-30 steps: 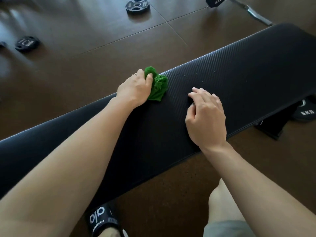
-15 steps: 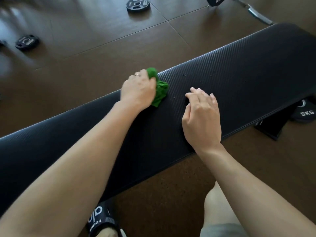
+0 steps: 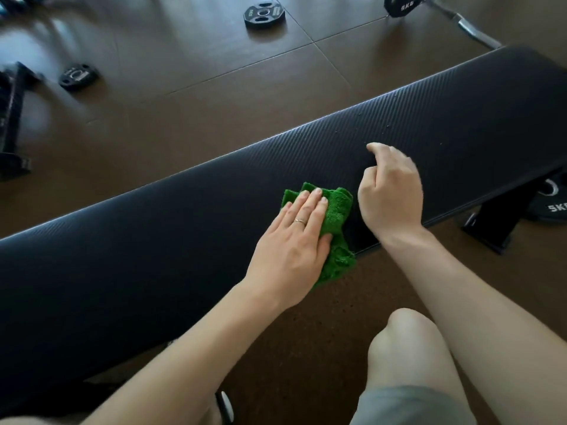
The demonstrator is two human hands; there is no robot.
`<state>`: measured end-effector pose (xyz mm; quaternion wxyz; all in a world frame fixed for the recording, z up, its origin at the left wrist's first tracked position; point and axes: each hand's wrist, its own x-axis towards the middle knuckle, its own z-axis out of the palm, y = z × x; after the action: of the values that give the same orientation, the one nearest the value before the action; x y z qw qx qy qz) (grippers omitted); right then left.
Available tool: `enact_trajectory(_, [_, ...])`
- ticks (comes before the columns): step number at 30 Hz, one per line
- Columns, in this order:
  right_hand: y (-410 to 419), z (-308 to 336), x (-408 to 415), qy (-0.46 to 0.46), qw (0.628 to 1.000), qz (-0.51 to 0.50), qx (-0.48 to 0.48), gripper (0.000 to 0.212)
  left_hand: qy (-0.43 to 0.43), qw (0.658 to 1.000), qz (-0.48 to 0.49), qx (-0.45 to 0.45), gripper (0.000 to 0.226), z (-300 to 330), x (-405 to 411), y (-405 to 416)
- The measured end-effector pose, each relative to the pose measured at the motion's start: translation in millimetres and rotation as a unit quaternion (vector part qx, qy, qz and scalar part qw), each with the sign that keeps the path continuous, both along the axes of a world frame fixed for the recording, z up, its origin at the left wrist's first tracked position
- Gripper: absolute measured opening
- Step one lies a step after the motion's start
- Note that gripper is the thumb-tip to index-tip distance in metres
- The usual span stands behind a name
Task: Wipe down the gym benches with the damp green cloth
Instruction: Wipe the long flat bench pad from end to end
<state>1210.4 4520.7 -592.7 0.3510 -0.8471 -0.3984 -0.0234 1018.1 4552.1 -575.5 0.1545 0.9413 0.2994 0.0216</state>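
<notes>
A long black ribbed bench pad (image 3: 153, 240) runs from lower left to upper right. The green cloth (image 3: 334, 216) lies on the pad near its front edge, and one end of it hangs over that edge. My left hand (image 3: 294, 243) presses flat on the cloth with straight fingers; a ring shows on one finger. My right hand (image 3: 391, 191) is just right of the cloth, over the pad, its fingers loosely curled and holding nothing. Small water drops dot the pad to the upper right.
Brown floor tiles surround the bench. Two black weight plates (image 3: 264, 14) (image 3: 78, 75) lie on the floor beyond it, and a barbell with a 5 kg plate (image 3: 402, 6) at top right. Another 5 kg plate (image 3: 552, 204) lies by the bench leg (image 3: 497, 222). My knee (image 3: 408, 338) is in front.
My left hand has flattened on the cloth and drawn it from the pad's far edge to its near edge. My right hand has lifted off the pad and curled loosely.
</notes>
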Motion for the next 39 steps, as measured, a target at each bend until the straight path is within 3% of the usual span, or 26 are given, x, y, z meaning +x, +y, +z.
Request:
enact_trajectory(4, [-8.9, -9.4, 28.4, -0.048, 0.994, 0.023, -0.098, 0.055, -0.005, 1.000, -0.012, 0.009, 0.058, -0.7, 25.8, 28.8])
enact_trajectory(10, [-12.3, -14.3, 26.6, -0.057, 0.997, -0.003, -0.043, 0.050, 0.000, 0.998, 0.063, -0.008, 0.059, -6.3, 103.6, 72.1])
enact_trajectory(19, [-19.0, -16.0, 27.8, -0.053, 0.997, 0.012, -0.052, 0.051, -0.004, 0.999, 0.028, 0.021, 0.060, -7.0, 12.4, -45.3])
enact_trajectory(22, [-17.4, -16.5, 27.0, -0.057, 0.997, 0.011, -0.058, 0.051, -0.014, 0.998, 0.012, 0.054, 0.063, -11.2, 16.5, -33.8])
enact_trajectory(28, [-13.0, -17.3, 26.4, -0.053, 0.998, -0.020, -0.036, 0.050, -0.028, 0.999, 0.037, 0.006, 0.059, -15.4, 74.7, 25.6])
enact_trajectory(31, [-13.2, -17.6, 27.8, -0.039, 0.998, -0.020, -0.036, 0.051, -0.029, 0.999, 0.037, -0.002, 0.060, -11.6, 72.6, 17.8])
enact_trajectory(33, [-14.1, -16.3, 27.2, -0.033, 0.998, -0.017, -0.044, 0.052, -0.027, 0.999, 0.015, 0.016, 0.063, -10.1, 44.9, -5.7])
enact_trajectory(39, [-15.3, -12.8, 24.9, -0.036, 0.995, -0.002, -0.090, 0.050, 0.059, 0.975, -0.101, 0.188, 0.070, -12.2, -35.1, -29.4])
